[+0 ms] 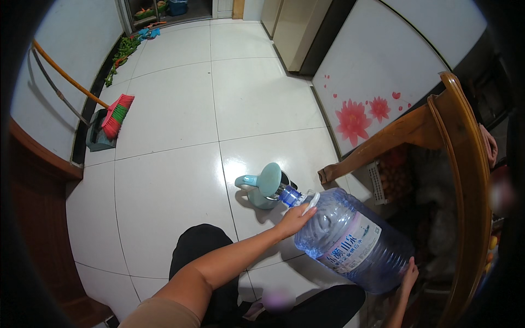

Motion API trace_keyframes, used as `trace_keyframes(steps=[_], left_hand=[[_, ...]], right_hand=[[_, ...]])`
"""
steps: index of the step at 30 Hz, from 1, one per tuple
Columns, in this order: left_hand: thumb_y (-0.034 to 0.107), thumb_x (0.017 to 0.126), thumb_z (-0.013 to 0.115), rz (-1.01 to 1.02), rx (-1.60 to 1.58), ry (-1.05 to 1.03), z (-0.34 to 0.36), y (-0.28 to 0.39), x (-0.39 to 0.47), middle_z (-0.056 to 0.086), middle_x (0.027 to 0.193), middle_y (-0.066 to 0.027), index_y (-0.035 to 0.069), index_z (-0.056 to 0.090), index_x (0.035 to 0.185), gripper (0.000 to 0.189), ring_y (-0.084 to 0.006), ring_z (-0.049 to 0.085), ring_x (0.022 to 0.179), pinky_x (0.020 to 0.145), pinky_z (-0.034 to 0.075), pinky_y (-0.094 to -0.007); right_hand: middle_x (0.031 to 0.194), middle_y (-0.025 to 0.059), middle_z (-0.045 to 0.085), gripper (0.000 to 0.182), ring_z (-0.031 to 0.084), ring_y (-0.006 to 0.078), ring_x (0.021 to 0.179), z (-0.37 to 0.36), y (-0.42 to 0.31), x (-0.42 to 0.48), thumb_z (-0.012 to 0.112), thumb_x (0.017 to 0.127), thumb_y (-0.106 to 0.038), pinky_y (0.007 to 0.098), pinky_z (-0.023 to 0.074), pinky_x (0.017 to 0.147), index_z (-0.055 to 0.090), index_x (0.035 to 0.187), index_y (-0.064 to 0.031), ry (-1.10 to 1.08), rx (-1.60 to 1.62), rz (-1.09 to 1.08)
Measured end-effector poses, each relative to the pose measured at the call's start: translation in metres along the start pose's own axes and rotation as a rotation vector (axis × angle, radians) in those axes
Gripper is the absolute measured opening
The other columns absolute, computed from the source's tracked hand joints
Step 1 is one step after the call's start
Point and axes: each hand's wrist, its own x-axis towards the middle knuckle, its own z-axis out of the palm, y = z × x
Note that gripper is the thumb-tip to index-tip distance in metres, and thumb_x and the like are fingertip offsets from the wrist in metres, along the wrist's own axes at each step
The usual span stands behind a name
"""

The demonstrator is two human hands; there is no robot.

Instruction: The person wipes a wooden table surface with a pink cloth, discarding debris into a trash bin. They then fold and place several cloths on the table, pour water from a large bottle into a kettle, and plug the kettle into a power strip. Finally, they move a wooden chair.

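A large clear-blue plastic water bottle [348, 242] lies tilted over the floor, its mouth towards the left. My left hand [297, 220] grips the white carry handle at its neck. At the lower right, my right hand [409, 275] presses against the bottle's base end, partly hidden behind it. The bottle's blue neck reaches the opening of a light-green electric kettle [262, 200], which stands on the tiles with its lid [269, 179] raised. Water seems to run from the neck into the kettle, though the kettle's inside is mostly hidden.
A wooden table [463, 164] stands close on the right, with a crate [379, 182] beneath. A cabinet with pink flowers [352, 121] is beyond. At the left wall are a broom [117, 115] and a dustpan [98, 135]. Leafy greens [123, 51] lie along the wall farther off.
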Motion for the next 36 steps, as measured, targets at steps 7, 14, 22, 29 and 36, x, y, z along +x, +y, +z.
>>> trace_keyframes(steps=[7,14,22,29,36], left_hand=[[0.039,0.088,0.040,-0.014,-0.021,0.011,0.000,0.000,0.000,0.041,0.059,0.0030,0.007,0.048,0.078,0.035,-0.0066,0.040,0.053,0.047,0.034,-0.0215],[0.039,0.088,0.041,-0.081,0.038,-0.015,-0.006,0.007,-0.001,0.053,0.070,-0.0037,0.002,0.053,0.087,0.039,-0.0114,0.049,0.066,0.062,0.041,-0.0276],[0.039,0.089,0.039,-0.001,0.011,0.025,-0.002,0.008,-0.003,0.039,0.057,0.0028,0.006,0.048,0.076,0.037,-0.0069,0.038,0.051,0.047,0.033,-0.0223],[0.039,0.089,0.039,0.026,0.050,0.037,0.000,-0.003,0.003,0.040,0.057,0.0025,0.005,0.048,0.075,0.037,-0.0072,0.039,0.054,0.050,0.033,-0.0231],[0.040,0.088,0.040,-0.014,0.043,0.034,0.001,0.002,0.000,0.041,0.058,0.0019,0.005,0.048,0.075,0.038,-0.0076,0.039,0.053,0.049,0.034,-0.0235]], right_hand=[[0.052,-0.0021,0.032,0.049,0.030,0.0087,0.049,-0.002,-0.008,-0.006,0.051,0.082,-0.043,0.0259,0.0250,0.045,0.035,0.054,-0.0061,-0.007,-0.023,-0.004],[0.052,-0.0016,0.036,0.047,0.034,0.0085,0.049,0.002,-0.044,-0.030,0.051,0.082,-0.043,0.0247,0.0272,0.046,0.039,0.056,-0.0062,-0.023,0.039,0.005],[0.056,-0.0009,0.038,0.045,0.034,0.0093,0.053,0.000,-0.041,-0.031,0.051,0.082,-0.044,0.0244,0.0285,0.050,0.043,0.061,-0.0048,-0.001,-0.001,0.045],[0.059,0.0000,0.040,0.047,0.037,0.0108,0.056,-0.001,-0.035,-0.029,0.050,0.082,-0.045,0.0248,0.0303,0.053,0.043,0.062,-0.0031,0.001,-0.025,0.046],[0.057,-0.0002,0.039,0.046,0.035,0.0104,0.054,0.004,-0.028,-0.026,0.049,0.083,-0.044,0.0253,0.0300,0.052,0.044,0.062,-0.0029,0.039,-0.037,0.013]])
